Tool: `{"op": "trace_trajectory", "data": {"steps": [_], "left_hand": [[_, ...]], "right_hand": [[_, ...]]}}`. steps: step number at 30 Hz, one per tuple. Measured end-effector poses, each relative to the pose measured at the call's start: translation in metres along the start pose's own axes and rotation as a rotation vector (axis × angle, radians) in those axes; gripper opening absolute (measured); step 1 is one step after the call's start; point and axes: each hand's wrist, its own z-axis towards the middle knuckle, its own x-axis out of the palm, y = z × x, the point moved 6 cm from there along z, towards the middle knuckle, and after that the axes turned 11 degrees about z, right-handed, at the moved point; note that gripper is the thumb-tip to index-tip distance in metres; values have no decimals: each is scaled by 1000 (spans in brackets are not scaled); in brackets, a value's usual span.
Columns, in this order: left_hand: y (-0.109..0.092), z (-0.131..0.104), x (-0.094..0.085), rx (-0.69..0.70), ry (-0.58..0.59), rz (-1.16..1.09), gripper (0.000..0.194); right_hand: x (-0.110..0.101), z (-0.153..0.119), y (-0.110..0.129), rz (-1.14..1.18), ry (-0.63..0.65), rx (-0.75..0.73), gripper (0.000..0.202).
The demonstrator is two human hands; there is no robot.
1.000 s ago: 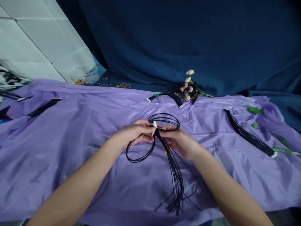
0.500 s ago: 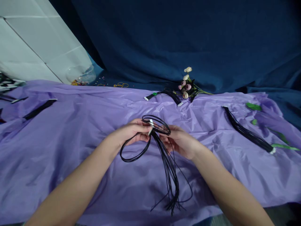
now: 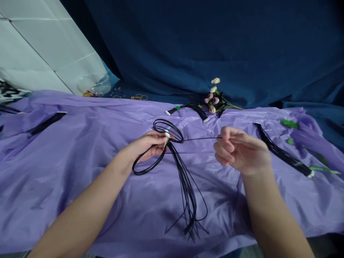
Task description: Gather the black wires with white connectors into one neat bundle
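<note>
My left hand point(image 3: 153, 143) is closed on the white connectors point(image 3: 167, 138) of a black wire bundle, near the middle of the view. Loops of black wire stand out above and to the left of the connectors. Many loose wires point(image 3: 185, 190) hang from there toward the front, their ends fanned out. To the right, my right hand point(image 3: 239, 148) pinches a single black wire point(image 3: 202, 138), stretched straight and nearly level between the two hands. Its other fingers are curled in.
A purple cloth point(image 3: 102, 193) covers the table. Other black cable bundles lie at the back centre point(image 3: 195, 108), right point(image 3: 282, 152) and left point(image 3: 45, 123). Artificial flowers point(image 3: 213, 96), a clear bowl point(image 3: 98, 85) and yellow bands point(image 3: 139, 96) are at the back.
My right hand has moved away to the right, drawing one wire out straight. My left hand and the held bundle have shifted slightly left.
</note>
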Motion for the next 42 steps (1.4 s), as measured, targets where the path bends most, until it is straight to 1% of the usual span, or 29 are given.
{"op": "trace_trajectory", "data": {"steps": [2,4,7,10,12,14,17,19,21,23,26,29,31,34,36,38,40,42], "left_hand": [[-2,-1,-1,7,-38,3,16],[-3,-2,-1,16,-57,-5,15],[-1,-1,-1,17,-36,-24,13],[3,3,-2,3,-20,-59,10],[5,5,-2,-15,-29,-81,11],[6,6,-1,-28,-46,-90,13],[10,6,1,-75,-90,-68,13],[13,7,3,-96,-118,-42,10],[16,7,6,-89,-133,-8,8],[19,7,8,-88,-137,43,12],[22,5,13,-91,-113,133,21],[23,4,16,-65,-106,199,25],[23,4,18,-54,-113,236,23],[24,4,20,-41,-117,280,16],[24,4,22,-25,-115,292,14],[23,4,23,-11,-106,294,12],[23,4,24,0,-102,294,14],[22,3,25,0,-97,290,16]], "right_hand": [[-3,-5,11,-35,-33,-131,15],[-8,-8,19,-96,-95,-243,20],[-10,-8,24,-166,-153,-404,19],[-5,-5,26,-156,-119,-555,16],[-1,-3,24,-135,-66,-607,21],[2,-2,18,-129,-9,-583,25],[4,-2,0,-189,42,-447,22],[5,-1,-14,-286,50,-338,29],[8,1,-24,-427,65,-271,27],[14,6,-29,-626,118,-302,17],[18,17,-33,-950,187,-423,17],[8,29,-40,-1152,153,-468,17],[1,35,-45,-1207,110,-471,15],[-5,40,-50,-1212,64,-464,15],[-4,41,-52,-1213,73,-478,20],[-2,41,-53,-1230,108,-498,22],[-1,43,-54,-1246,131,-514,23],[-3,45,-55,-1242,122,-516,25]]}}
